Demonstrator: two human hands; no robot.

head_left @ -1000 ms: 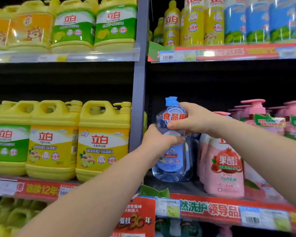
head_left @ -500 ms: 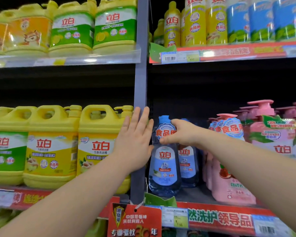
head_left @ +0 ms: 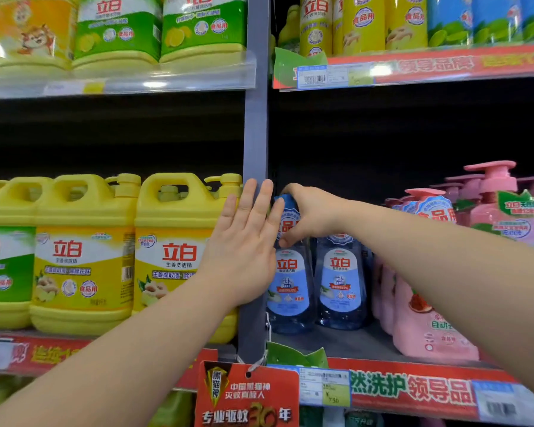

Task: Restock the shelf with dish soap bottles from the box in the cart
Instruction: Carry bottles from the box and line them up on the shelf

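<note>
1. The right hand (head_left: 312,214) grips the neck of a clear blue plastic dish soap bottle (head_left: 289,285), standing on the grey shelf (head_left: 346,342).
2. The left hand (head_left: 244,241), fingers spread flat, rests beside it.
3. Placement looks nearly finished; box and cart are unseen.

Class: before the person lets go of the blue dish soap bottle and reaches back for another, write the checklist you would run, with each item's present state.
1. Blue bottle stands upright on the shelf: ok.
2. Its label faces front: ok.
3. It stands in line with the neighbouring blue bottle: ok.
4. Right hand off the bottle's top: not ok, it grips there.
5. Left hand free: ok, open and flat at the grey upright.
6. Room behind for more bottles: cannot tell, too dark.
</note>
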